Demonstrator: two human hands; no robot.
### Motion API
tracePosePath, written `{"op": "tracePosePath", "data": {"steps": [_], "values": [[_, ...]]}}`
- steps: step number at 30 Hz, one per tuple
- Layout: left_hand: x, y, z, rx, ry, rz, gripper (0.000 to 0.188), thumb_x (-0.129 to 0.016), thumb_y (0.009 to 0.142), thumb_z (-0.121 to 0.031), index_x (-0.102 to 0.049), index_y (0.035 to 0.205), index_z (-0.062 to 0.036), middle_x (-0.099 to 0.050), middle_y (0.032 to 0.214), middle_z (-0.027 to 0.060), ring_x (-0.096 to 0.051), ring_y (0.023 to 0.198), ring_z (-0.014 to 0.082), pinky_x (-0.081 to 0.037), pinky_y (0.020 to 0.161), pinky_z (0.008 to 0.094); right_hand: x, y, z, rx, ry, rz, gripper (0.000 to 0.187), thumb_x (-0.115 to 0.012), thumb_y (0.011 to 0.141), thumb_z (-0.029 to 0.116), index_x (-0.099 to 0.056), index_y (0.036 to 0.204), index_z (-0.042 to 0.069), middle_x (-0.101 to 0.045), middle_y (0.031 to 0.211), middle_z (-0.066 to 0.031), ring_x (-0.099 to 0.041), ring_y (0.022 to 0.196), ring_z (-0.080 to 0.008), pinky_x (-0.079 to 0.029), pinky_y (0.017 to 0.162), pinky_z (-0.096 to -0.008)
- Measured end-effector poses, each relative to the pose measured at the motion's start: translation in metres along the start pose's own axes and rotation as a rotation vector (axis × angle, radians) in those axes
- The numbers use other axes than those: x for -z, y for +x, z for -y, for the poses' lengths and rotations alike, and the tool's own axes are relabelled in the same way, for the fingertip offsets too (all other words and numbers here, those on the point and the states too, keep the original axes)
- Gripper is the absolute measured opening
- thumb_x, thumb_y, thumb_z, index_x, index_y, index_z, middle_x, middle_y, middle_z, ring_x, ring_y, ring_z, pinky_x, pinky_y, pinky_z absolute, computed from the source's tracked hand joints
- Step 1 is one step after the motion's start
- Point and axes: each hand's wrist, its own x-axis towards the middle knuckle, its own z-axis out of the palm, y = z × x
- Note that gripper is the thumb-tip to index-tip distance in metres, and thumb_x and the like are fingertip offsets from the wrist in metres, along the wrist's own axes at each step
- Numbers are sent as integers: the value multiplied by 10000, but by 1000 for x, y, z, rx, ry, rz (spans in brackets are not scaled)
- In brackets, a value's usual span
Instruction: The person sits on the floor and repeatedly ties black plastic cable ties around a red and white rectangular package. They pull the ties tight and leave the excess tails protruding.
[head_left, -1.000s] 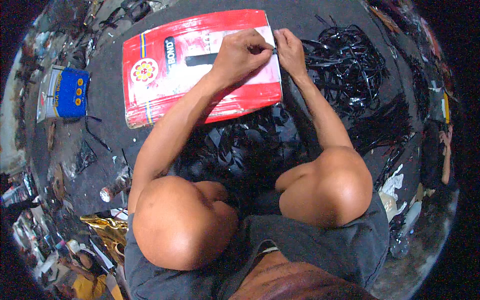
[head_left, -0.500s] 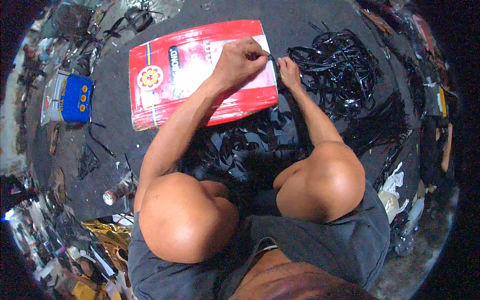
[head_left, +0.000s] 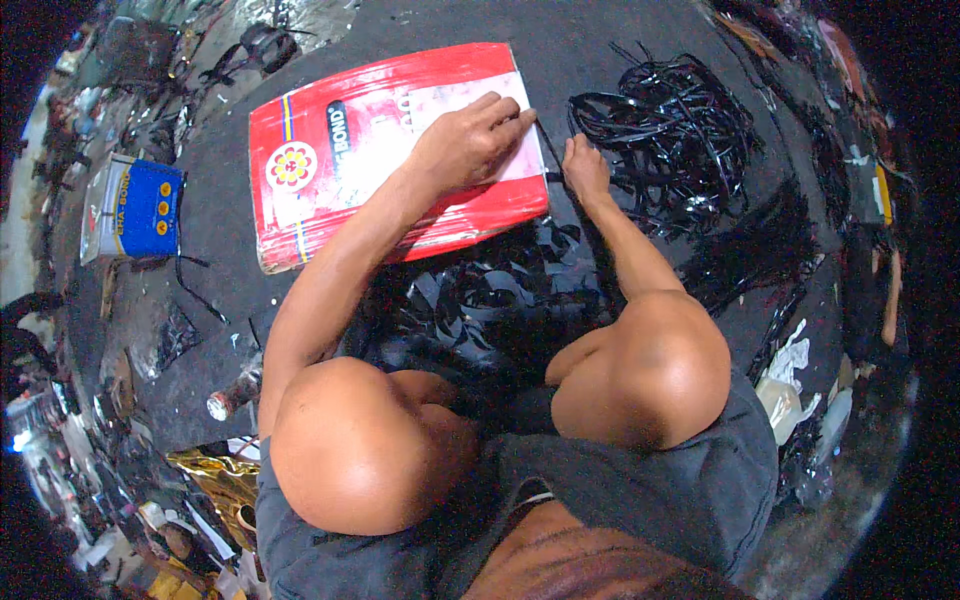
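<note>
Black strip (head_left: 549,143) is between left hand (head_left: 474,143) and right hand (head_left: 587,166). Red board (head_left: 372,150) sits under the left, whose fingers look pinched on the strip; can't tell if the right's gripping. Black tangle (head_left: 682,140) beyond that could snag it if tugged hard, imo.

We see dark grey shorts (head_left: 690,490) of plain, softly creased cloth, with a narrow pale strip (head_left: 540,497) at the middle of their waist edge. Just below the shorts, we see a bare belly (head_left: 560,550). Above them we find a rounded left knee (head_left: 350,450) and right knee (head_left: 665,360), and, farther up, slim bare forearms (head_left: 640,240) and ungloved hands (head_left: 470,145).
</note>
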Motion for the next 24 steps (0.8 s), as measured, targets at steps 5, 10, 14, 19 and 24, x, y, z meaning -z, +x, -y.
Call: {"op": "tracePosePath", "data": {"steps": [5,10,14,19,24], "values": [[0,-10,-37,-124,61,82,299,-607,812,-109,-647,1073,32,-605,988,99,-616,949,248,-560,744,341,13,-5,-12,12,-91,49,294,-478,998,331,-559,1060,55,-681,854,-297,-666,874,-498,-534,755,-576],[-29,-84,-125,-121,-140,346,573,-620,823,-235,-521,1350,-30,-575,1244,137,-556,1178,266,-465,998,390,66,9,-31,185,455,91,213,-686,877,250,-694,878,37,-712,900,-166,-686,841,-324,-534,764,-408],[-61,-144,-135,128,-191,551,487,-674,792,-230,-633,1253,-77,-623,1128,99,-555,1124,279,-433,1001,432,204,32,-2,-78,716,-1204,154,-639,927,122,-571,994,-1,-626,941,-105,-594,847,-240,-486,805,-366],[-2,-69,-139,335,-670,332,320,-749,739,-112,-732,1055,-59,-653,891,87,-631,885,284,-526,769,413,281,-24,57,341,826,-929,85,-694,914,107,-654,952,43,-679,913,-40,-624,853,-156,-519,805,-312],[98,8,-119,460,-582,-79,188,-805,752,-62,-748,929,-34,-609,660,80,-615,608,198,-478,580,309,272,-100,125,514,1361,596,435,-755,876,133,-560,1256,50,-661,972,-57,-633,978,-115,-525,863,-297]]}}
